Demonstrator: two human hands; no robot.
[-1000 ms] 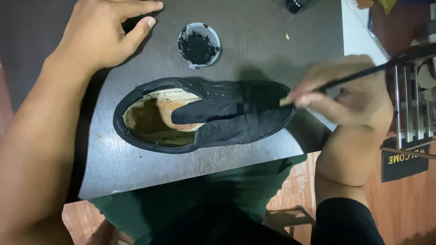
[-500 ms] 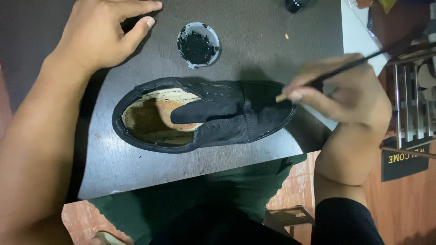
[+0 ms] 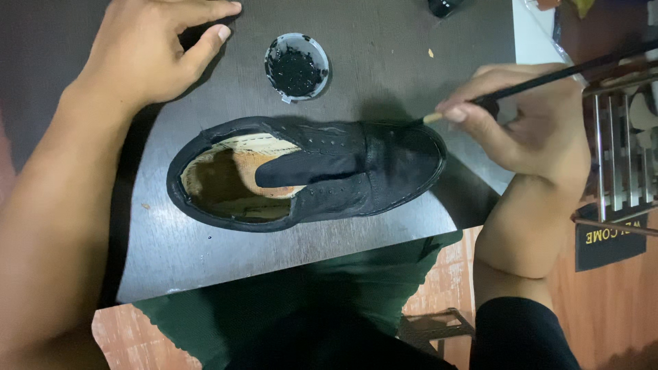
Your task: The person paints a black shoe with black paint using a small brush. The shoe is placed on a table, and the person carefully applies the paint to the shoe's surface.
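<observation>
A black lace-less shoe (image 3: pixel 370 171) lies on its sole on the dark table (image 3: pixel 384 55), toe pointing right, tongue folded back over a tan insole. My right hand (image 3: pixel 528 127) pinches a thin black paintbrush (image 3: pixel 548 77), whose tip touches the far edge of the toe. My left hand (image 3: pixel 151 48) rests flat on the table at the upper left, fingers apart, touching neither the shoe nor the small round cap of black paint (image 3: pixel 297 67) beside it.
A metal rack (image 3: pixel 620 157) stands at the right edge with a dark mat (image 3: pixel 610 240) under it. A black object (image 3: pixel 444 7) sits at the table's far edge. My green-clothed lap (image 3: pixel 301 308) lies below the table's near edge.
The brush tip has slid from the front of the toe toward its far edge as my right hand moved up and right. My left hand and the shoe stayed still.
</observation>
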